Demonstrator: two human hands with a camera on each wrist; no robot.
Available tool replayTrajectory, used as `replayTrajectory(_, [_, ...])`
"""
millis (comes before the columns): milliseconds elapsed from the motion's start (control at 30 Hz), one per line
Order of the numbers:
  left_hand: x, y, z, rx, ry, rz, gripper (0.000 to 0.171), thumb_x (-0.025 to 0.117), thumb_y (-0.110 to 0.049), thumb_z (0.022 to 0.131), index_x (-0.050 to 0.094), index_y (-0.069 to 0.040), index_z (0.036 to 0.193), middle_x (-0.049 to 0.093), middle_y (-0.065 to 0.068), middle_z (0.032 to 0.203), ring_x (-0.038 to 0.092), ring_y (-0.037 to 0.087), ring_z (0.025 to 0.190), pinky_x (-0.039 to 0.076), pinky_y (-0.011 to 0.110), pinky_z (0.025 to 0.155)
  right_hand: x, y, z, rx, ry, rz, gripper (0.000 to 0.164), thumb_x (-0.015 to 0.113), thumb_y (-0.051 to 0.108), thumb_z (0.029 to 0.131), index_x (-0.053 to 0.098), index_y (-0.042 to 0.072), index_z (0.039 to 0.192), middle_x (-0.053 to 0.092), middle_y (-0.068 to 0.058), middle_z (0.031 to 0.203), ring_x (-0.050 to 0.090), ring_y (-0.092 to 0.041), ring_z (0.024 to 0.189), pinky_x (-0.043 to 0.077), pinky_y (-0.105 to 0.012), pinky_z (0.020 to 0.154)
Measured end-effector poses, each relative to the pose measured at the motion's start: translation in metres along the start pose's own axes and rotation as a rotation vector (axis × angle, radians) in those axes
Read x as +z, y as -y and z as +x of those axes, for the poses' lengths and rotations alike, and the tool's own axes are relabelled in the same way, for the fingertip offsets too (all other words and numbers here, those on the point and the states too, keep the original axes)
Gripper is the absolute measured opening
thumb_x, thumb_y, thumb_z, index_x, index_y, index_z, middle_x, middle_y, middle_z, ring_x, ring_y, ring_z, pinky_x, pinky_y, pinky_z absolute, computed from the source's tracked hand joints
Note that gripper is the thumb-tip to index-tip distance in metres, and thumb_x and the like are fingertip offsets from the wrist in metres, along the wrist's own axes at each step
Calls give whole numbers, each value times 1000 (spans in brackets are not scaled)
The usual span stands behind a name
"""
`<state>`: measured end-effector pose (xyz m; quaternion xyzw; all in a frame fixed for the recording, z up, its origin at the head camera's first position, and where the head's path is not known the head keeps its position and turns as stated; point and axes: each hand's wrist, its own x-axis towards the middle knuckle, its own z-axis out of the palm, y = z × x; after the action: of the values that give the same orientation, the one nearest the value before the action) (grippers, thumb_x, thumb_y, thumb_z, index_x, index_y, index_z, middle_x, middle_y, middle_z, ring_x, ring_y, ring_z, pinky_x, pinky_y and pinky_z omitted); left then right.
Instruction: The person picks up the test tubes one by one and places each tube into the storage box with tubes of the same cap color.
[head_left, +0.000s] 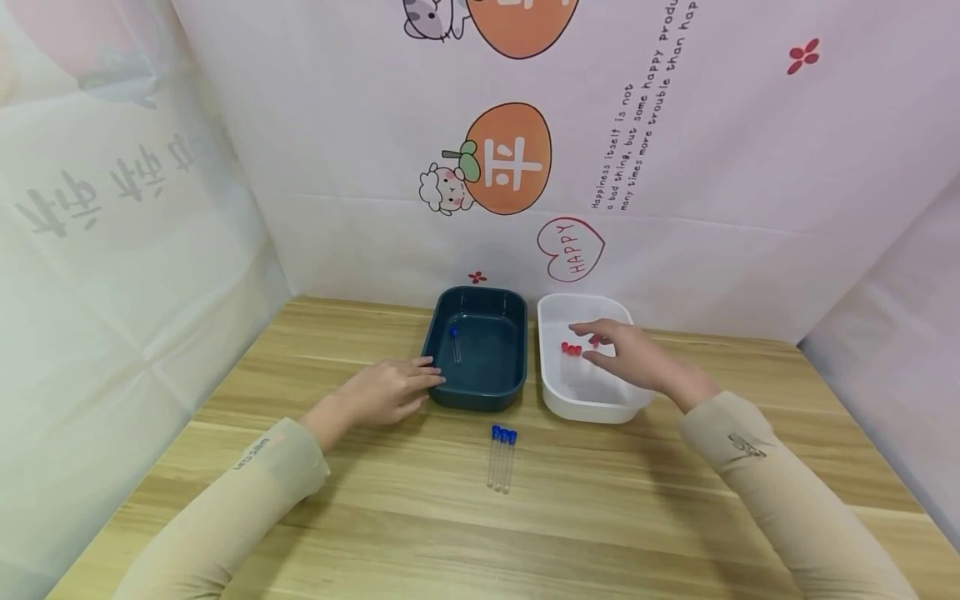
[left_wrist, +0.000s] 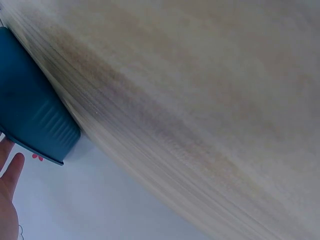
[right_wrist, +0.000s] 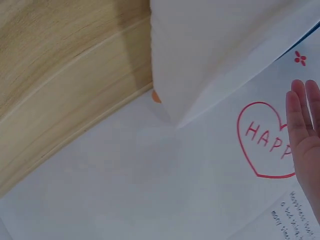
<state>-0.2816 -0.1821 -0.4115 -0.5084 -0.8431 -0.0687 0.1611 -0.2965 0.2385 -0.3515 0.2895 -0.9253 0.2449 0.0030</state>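
My left hand (head_left: pixel 386 390) rests against the left side of a dark teal bin (head_left: pixel 480 402), fingertips at its rim; the left wrist view shows its fingers by the bin's (left_wrist: pixel 37 100) wall. One clear tube with a blue cap (head_left: pixel 456 347) lies inside that bin. Over the white bin (head_left: pixel 592 411) hovers my right hand (head_left: pixel 633 354), thumb and fingers apart; in the right wrist view its fingers (right_wrist: pixel 299 112) look straight. Several red caps (head_left: pixel 572 350) show in the white bin, one partly behind the fingers. The tubes below those caps are hard to make out.
Three clear tubes with blue caps (head_left: pixel 501 460) lie side by side on the wooden table (head_left: pixel 420 517), in front of the bins. A printed cloth (head_left: pixel 360 250) hangs right behind the bins, and more cloth stands at both sides.
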Motion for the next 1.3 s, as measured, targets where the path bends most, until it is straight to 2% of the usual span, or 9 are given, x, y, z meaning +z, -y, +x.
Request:
replayTrajectory(333, [2,-1,-3,1,5,8,34,70,-11,95,70,-2,128,69,16,128,63,33,125,55,44,98,5,26,-18,-118,-146,50,42,72,0,93,64,-1,135,67,-17,127,66,-36,109,53,-55,98])
replayTrajectory(533, [2,0,-3,0,6,12,35,70,-11,94,70,-1,128,69,16,129,62,33,125,55,44,98,11,41,-28,-148,-226,165,40,72,-5,92,65,-4,131,69,-18,123,68,-38,107,55,-51,95])
replayTrajectory(667, [2,0,-2,2,0,3,35,70,-10,94,70,-1,128,69,17,129,63,34,124,55,44,97,20,52,-35,-171,-248,286,38,70,-7,92,65,-6,129,69,-20,124,68,-38,104,57,-40,93])
replayTrajectory(767, [1,0,-1,2,-1,-3,34,70,-10,94,70,-1,127,69,17,129,63,34,124,55,44,97,27,61,-40,-167,-227,366,35,69,-6,93,65,-7,129,68,-21,125,69,-36,103,58,-36,93])
replayTrajectory(1000, [0,-1,-1,3,-1,-2,35,71,-10,94,70,-1,128,69,17,128,62,34,125,55,44,97,48,75,-47,-140,-133,451,34,68,-3,95,65,-5,129,69,-16,124,69,-33,106,57,-44,94])
replayTrajectory(1167, [0,0,0,-2,12,-9,36,70,-10,95,69,-1,129,68,17,130,62,34,125,55,45,98,65,79,-47,-139,-72,435,34,71,-1,94,67,-2,128,71,-11,119,68,-31,103,59,-40,91])
replayTrajectory(1300, [1,0,0,-8,16,-10,36,71,-10,94,69,-1,129,68,17,130,62,35,125,55,45,98,79,79,-45,-136,-14,403,35,73,3,94,66,-4,127,70,-18,118,67,-38,101,59,-40,89])
